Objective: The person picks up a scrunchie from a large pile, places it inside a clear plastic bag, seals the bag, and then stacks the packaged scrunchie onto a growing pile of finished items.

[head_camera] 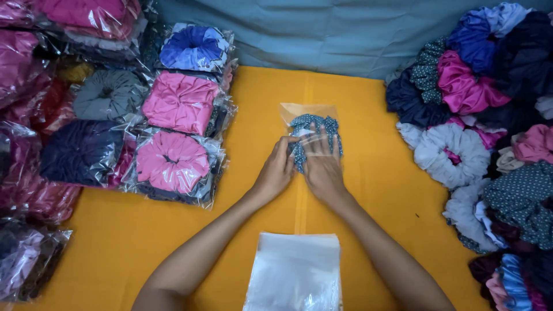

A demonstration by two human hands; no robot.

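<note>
- Far left: bagged scrunchies (173,161) in clear wrappers, stacked in rows on the yellow tabletop (374,190); pink, grey, dark blue and bright blue ones lie uppermost.
- Left of centre: left hand (275,173), palm down, its fingers (286,151) held close together and pressed onto the lower left edge of the clear bag (308,118).
- Centre: the clear bag lies flat on the tabletop, near the blue-grey cloth backdrop (322,34); inside it sits the dotted teal scrunchie (314,129), partly covered by both hands.
- Centre, near edge: a stack of empty clear bags (295,276) lies between the two forearms, well apart from the bag in hand.
- Right of centre: right hand (324,170), palm down, touching the left hand at the thumb side; its fingers (322,143) are slightly spread and press on the bag over the scrunchie.
- Far right: a loose scrunchie pile (478,126), unwrapped, in navy, magenta, white, dotted teal and pink, heaped along the tabletop's right side.
</note>
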